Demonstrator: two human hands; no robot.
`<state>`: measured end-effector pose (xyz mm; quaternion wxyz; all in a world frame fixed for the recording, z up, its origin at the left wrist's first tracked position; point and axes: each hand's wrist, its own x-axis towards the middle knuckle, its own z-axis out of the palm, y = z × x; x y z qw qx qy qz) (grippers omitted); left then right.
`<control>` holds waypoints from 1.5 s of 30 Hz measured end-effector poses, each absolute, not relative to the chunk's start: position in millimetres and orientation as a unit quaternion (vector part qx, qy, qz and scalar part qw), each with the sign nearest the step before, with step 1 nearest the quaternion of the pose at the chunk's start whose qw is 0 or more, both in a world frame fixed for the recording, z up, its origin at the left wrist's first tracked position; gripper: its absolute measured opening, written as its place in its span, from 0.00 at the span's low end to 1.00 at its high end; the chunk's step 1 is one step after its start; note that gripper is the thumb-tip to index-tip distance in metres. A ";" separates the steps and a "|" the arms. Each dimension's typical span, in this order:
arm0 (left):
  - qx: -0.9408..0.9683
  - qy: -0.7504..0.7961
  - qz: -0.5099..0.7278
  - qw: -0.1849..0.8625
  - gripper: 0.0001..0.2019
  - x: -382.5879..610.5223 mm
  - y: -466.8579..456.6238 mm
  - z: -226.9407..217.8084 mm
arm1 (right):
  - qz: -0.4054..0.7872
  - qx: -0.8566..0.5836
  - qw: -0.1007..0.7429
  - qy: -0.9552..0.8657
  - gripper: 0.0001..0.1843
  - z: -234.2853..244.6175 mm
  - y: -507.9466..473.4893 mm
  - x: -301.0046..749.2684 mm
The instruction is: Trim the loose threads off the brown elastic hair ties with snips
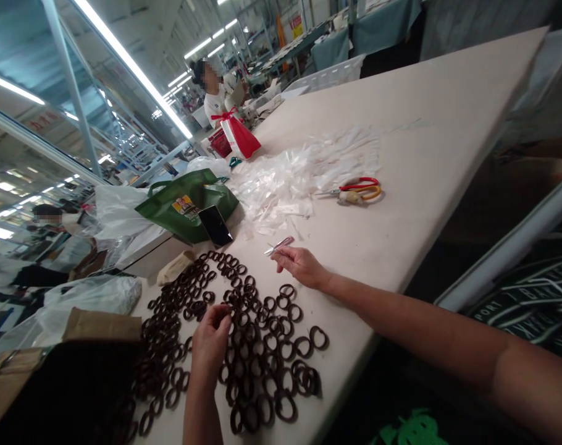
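Note:
Many small dark brown rings, like hair ties or fabric loops, are spread over the pale table. Among them is my left hand, its thumb and fingers drawn together at the rings; whatever they pinch is hidden. Above and right of the rings, my right hand has its fingertips pressed together. Right at those fingertips is a small pink-handled tool with a thin metal tip, perhaps thread snips. Whether the fingers grip it or it lies just behind them, I cannot tell.
Scissors with red and yellow handles lie by a heap of clear plastic bags. A phone leans on a green bag. An open cardboard box stands at left. A person sits beyond a red-and-white bag.

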<state>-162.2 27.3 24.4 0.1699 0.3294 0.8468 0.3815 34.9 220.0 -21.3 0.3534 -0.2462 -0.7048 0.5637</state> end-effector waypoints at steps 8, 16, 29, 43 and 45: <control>0.412 0.867 0.241 0.140 0.12 -162.7 62.9 25.3 | 0.516 -0.233 0.325 -0.758 0.15 -15.9 209.5 31.5; 0.421 0.880 0.207 0.080 0.08 -154.1 82.5 23.5 | 0.549 -0.223 0.298 -0.749 0.13 -19.9 204.4 26.9; 0.381 0.797 0.457 0.104 0.11 -88.2 65.7 42.3 | 0.749 -0.166 0.290 -0.572 0.25 -8.7 169.4 18.4; 0.239 0.664 0.637 0.309 0.16 -103.6 53.6 28.9 | 0.619 -0.164 0.334 -0.692 0.22 5.2 194.5 41.4; 0.234 0.651 0.659 0.296 0.16 -105.1 50.9 26.7 | 0.605 -0.174 0.329 -0.704 0.27 4.2 197.6 49.6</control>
